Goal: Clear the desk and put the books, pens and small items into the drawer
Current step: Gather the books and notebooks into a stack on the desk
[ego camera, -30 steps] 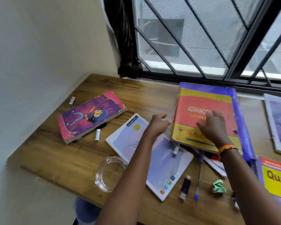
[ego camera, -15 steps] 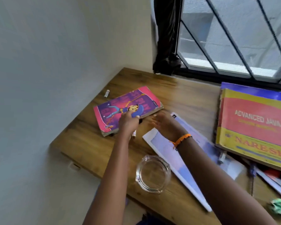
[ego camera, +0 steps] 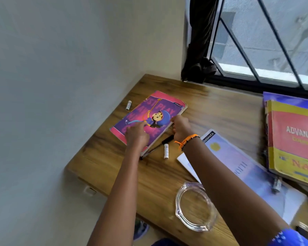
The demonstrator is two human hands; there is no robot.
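A pink and purple cartoon book [ego camera: 155,112] lies at the desk's far left. My left hand [ego camera: 136,135] rests on its near cover, fingers pressed down. My right hand [ego camera: 180,127] grips the book's right edge. A black pen [ego camera: 160,144] pokes out from under the book's near side, with a small white tube [ego camera: 166,150] beside it. Another white tube [ego camera: 128,105] lies left of the book, near the wall. A pale blue notebook [ego camera: 247,171] and a red and yellow Java book [ego camera: 295,139] lie to the right.
A clear glass ashtray [ego camera: 196,206] sits near the wooden desk's [ego camera: 212,107] front edge. A white wall runs along the left, and a barred window [ego camera: 265,41] with a dark curtain [ego camera: 198,50] stands behind. No drawer is in view.
Both hands have left the Java book, crossed to the left and settled on the cartoon book. My view has turned left with them.
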